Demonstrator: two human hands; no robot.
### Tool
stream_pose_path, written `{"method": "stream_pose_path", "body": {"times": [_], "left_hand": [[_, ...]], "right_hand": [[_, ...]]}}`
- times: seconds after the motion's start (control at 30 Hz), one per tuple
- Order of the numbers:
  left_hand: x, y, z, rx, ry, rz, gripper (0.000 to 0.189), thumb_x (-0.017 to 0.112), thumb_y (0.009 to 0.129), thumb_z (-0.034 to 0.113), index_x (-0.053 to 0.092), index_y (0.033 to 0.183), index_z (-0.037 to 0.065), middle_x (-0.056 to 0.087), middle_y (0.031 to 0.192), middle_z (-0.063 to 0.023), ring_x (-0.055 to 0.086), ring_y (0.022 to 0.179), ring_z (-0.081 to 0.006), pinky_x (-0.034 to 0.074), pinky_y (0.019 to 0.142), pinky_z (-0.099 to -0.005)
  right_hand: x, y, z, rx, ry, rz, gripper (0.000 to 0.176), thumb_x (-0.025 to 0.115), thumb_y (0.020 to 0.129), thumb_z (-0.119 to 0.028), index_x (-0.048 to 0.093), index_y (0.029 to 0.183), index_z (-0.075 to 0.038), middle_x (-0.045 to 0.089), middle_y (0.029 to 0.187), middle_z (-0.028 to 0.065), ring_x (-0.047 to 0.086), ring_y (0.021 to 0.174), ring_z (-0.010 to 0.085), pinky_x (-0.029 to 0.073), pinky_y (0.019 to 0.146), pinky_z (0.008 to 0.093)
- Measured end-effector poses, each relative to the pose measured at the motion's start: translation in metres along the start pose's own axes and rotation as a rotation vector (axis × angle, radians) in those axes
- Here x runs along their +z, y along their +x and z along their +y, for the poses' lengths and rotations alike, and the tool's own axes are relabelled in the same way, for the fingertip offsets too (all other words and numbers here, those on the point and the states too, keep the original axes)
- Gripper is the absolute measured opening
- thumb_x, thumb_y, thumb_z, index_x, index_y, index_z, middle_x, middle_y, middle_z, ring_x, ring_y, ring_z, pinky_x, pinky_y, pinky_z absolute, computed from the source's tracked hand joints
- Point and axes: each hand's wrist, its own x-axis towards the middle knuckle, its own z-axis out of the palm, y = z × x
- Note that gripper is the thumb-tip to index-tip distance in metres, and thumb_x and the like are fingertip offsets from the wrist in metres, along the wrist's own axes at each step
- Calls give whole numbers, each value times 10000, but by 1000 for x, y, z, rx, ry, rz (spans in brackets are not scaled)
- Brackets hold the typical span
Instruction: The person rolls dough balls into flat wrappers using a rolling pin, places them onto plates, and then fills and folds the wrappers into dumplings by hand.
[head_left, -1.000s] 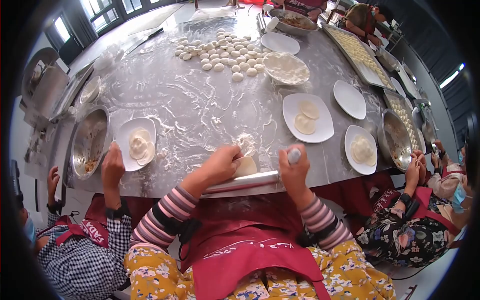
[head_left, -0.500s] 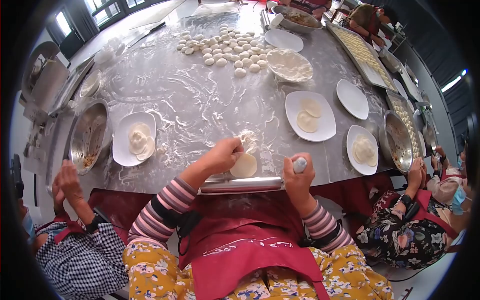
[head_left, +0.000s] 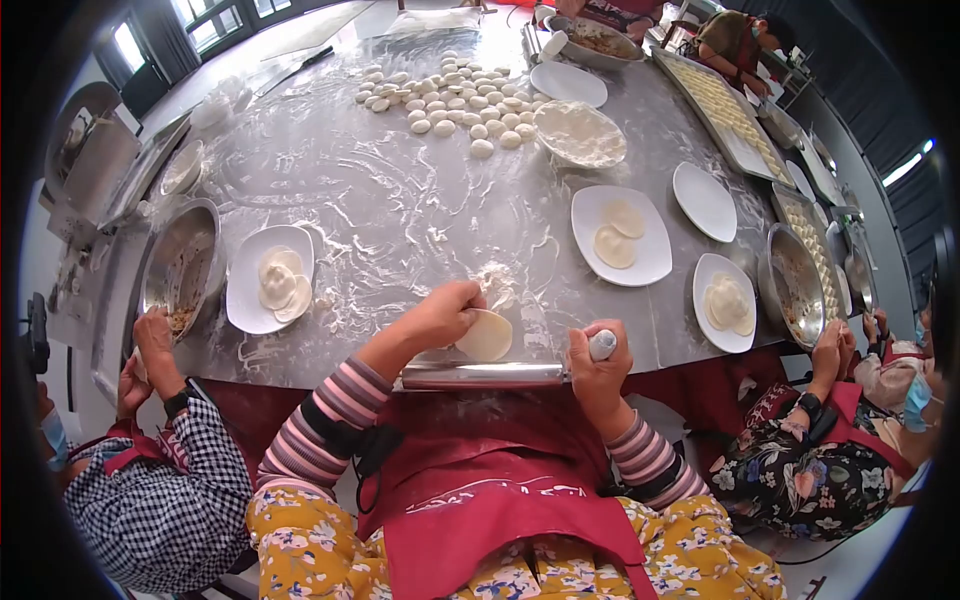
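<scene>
My left hand [head_left: 445,312] pinches the edge of a thin round dough wrapper [head_left: 486,337] at the front of the floured metal table [head_left: 400,215]. My right hand [head_left: 600,362] is closed around the pale handle of a metal rolling pin [head_left: 485,375]. The pin's shiny barrel lies along the table's front edge, just on my side of the wrapper. A small heap of loose flour [head_left: 497,280] is right beyond my left fingers.
Several dough pieces [head_left: 470,95] lie at the back beside a flour bowl [head_left: 580,133]. Plates of wrappers stand left [head_left: 270,278] and right [head_left: 622,236]. Filling bowls [head_left: 183,268] are at both sides. Co-workers sit on either side, the left one's hands [head_left: 150,360] near a bowl.
The wrapper has turned and shifted slightly left in my left fingers; the rolling pin is a touch closer to me. The left co-worker's hands have come lower and nearer the bowl.
</scene>
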Motion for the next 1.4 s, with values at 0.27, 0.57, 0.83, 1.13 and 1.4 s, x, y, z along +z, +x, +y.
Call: {"method": "stream_pose_path", "body": {"times": [0.27,0.57,0.83,1.13,1.4], "left_hand": [[2,-3,14,-23,92,8,161,591,847,142,610,860,-18,613,711,-93,551,682,-142,451,624,-300],[-8,6,18,-66,-148,-178,208,559,914,216,586,926,11,563,783,-1,498,721,-76,427,626,-252],[13,129,98,-6,-440,-254,230,557,921,220,574,1018,11,581,870,-7,541,776,-83,453,683,-235],[-31,149,35,-57,-85,218,273,595,859,209,571,1006,-20,632,948,-89,602,857,-147,472,762,-284],[-178,147,-38,-323,693,630,351,645,803,234,572,1060,8,573,1085,-206,553,1050,-354,451,897,-418]], "right_hand": [[58,77,15,-204,-93,50,215,692,766,-58,485,823,-41,540,643,121,553,548,286,434,507,369],[-8,11,-15,-154,9,-66,222,703,762,-44,503,859,-50,556,664,108,577,536,276,450,478,337],[-7,19,-6,-161,138,-135,210,718,755,-49,523,832,-37,569,698,108,579,559,246,455,513,322],[-12,27,-3,-152,202,-261,231,731,737,-47,524,839,-42,582,712,132,587,582,307,460,512,356],[-5,55,4,-160,169,-372,257,754,721,-63,534,855,-62,591,707,119,590,567,276,465,500,340]]}}
